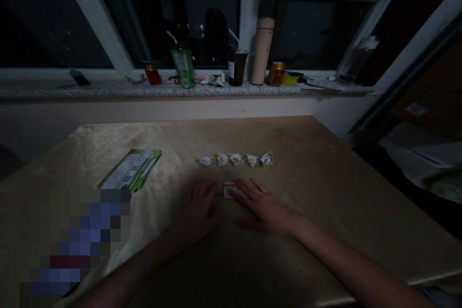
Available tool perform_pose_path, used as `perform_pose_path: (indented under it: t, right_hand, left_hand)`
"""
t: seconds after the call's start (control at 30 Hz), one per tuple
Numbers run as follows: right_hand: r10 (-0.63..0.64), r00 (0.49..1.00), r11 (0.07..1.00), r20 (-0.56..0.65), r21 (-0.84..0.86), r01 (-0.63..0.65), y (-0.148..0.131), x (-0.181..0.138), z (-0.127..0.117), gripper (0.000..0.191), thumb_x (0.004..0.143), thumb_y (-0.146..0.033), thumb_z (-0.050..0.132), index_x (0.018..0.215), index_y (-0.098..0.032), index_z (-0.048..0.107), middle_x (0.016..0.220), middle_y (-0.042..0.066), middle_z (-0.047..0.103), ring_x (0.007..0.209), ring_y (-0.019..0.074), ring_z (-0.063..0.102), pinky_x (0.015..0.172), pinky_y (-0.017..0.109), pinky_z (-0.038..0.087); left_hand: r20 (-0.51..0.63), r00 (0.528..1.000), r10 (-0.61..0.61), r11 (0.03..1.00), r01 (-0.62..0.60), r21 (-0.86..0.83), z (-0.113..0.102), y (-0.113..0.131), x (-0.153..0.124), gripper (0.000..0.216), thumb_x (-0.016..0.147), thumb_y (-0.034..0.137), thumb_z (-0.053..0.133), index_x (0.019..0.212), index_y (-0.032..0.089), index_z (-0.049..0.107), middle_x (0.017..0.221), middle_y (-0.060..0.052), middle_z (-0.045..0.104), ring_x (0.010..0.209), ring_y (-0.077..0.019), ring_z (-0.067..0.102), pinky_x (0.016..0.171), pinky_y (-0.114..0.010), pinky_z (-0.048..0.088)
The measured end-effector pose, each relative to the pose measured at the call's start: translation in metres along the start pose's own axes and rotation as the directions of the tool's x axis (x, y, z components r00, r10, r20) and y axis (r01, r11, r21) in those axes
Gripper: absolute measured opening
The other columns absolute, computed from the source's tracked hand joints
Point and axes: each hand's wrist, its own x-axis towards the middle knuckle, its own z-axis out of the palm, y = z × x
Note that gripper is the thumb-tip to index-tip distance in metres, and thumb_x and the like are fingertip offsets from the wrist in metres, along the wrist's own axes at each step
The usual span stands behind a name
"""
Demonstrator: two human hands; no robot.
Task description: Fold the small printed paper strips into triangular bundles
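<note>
A small printed rectangle of paper or packet (228,190) lies flat on the cloth-covered table. My right hand (262,207) rests over its right part, fingers stretched out and covering some of the print. Just left of the rectangle, my left hand (202,209) lies on the cloth with its fingers apart, the fingertips near the rectangle's left edge. Beyond both hands, a row of several small folded green-and-white triangular pieces (237,159) runs from left to right.
A green-and-white printed packet (133,171) lies on the table (306,154) at left, beside a blurred-out patch. On the windowsill (216,89) stand a green cup with a straw (184,67), a dark drink cup (237,67), a tall bottle (262,50) and an orange can (276,73).
</note>
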Motion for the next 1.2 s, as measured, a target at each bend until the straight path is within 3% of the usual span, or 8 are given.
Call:
perform_pose_path:
  t: [0.1,0.17,0.27,0.37,0.63,0.87,1.1,1.2]
  right_hand:
    - [-0.002,1.0,1.0,-0.001,-0.01,0.002,0.001,0.0,0.001,0.074,0.085,-0.055,0.052,0.145,-0.018,0.028,0.152,0.014,0.02,0.141,0.0265,0.013,0.115,0.047,0.009]
    - [-0.004,1.0,1.0,0.003,-0.009,0.004,0.001,0.0,0.001,0.075,0.085,-0.056,0.052,0.145,-0.018,0.028,0.152,0.014,0.02,0.141,0.0265,0.014,0.115,0.047,0.009]
    - [-0.003,1.0,1.0,0.007,-0.004,0.003,0.001,0.0,0.0,0.076,0.085,-0.056,0.051,0.145,-0.018,0.026,0.152,0.013,0.021,0.141,0.0264,0.014,0.115,0.048,0.009]
    - [-0.003,1.0,1.0,0.008,0.001,0.003,0.001,0.0,-0.001,0.076,0.085,-0.057,0.051,0.145,-0.018,0.026,0.152,0.013,0.022,0.141,0.0264,0.014,0.115,0.048,0.009]
    - [-0.002,1.0,1.0,0.015,0.004,0.002,0.003,0.001,0.001,0.078,0.084,-0.059,0.051,0.146,-0.018,0.026,0.152,0.014,0.02,0.141,0.0264,0.014,0.115,0.047,0.007]
    - [0.021,0.999,0.999,0.041,-0.031,-0.02,-0.001,0.001,-0.002,0.075,0.084,-0.061,0.048,0.144,-0.02,0.03,0.153,0.015,0.019,0.141,0.0273,0.014,0.114,0.047,0.008]
    - [0.032,0.998,0.999,0.051,-0.034,-0.03,-0.004,0.002,-0.003,0.072,0.084,-0.061,0.048,0.143,-0.023,0.032,0.153,0.015,0.019,0.141,0.028,0.012,0.114,0.048,0.007]
    - [0.025,0.999,0.999,0.046,-0.036,-0.024,-0.003,0.003,-0.002,0.074,0.083,-0.062,0.048,0.144,-0.024,0.032,0.153,0.015,0.018,0.141,0.0285,0.012,0.113,0.05,0.007]
  left_hand:
    - [0.007,1.0,0.029,0.995,-0.029,0.093,-0.004,-0.002,0.002,0.031,0.087,0.038,0.055,0.113,0.022,0.056,0.126,-0.008,0.051,0.119,-0.0285,0.042,0.103,-0.051,0.032]
    - [0.064,0.991,0.118,0.981,-0.127,0.149,-0.011,-0.008,0.004,0.035,0.088,0.04,0.054,0.119,0.023,0.055,0.126,-0.007,0.052,0.118,-0.0279,0.043,0.104,-0.051,0.027]
    - [0.202,0.933,0.3,0.914,-0.341,0.22,-0.023,-0.02,0.005,0.04,0.091,0.04,0.049,0.13,0.029,0.049,0.131,-0.005,0.051,0.124,-0.0287,0.039,0.108,-0.057,0.013]
    - [0.282,0.885,0.37,0.862,-0.44,0.25,-0.031,-0.028,0.007,0.043,0.094,0.042,0.046,0.134,0.029,0.045,0.136,-0.006,0.049,0.126,-0.0286,0.038,0.108,-0.057,0.009]
    - [0.318,0.847,0.426,0.821,-0.51,0.258,-0.034,-0.034,0.012,0.05,0.092,0.046,0.047,0.138,0.031,0.04,0.141,-0.007,0.044,0.129,-0.0297,0.035,0.108,-0.056,0.01]
    - [0.355,0.802,0.48,0.762,-0.582,0.284,-0.045,-0.035,0.018,0.049,0.091,0.048,0.049,0.136,0.029,0.043,0.135,-0.008,0.05,0.127,-0.0279,0.04,0.111,-0.054,0.005]
    - [0.384,0.708,0.592,0.67,-0.697,0.253,-0.053,-0.023,0.031,0.047,0.092,0.044,0.048,0.133,0.021,0.047,0.14,-0.01,0.046,0.129,-0.0271,0.039,0.113,-0.05,0.0]
    - [0.432,0.692,0.578,0.678,-0.702,0.219,-0.05,-0.017,0.033,0.042,0.094,0.035,0.045,0.132,0.017,0.048,0.138,-0.011,0.049,0.131,-0.0252,0.039,0.114,-0.046,0.009]
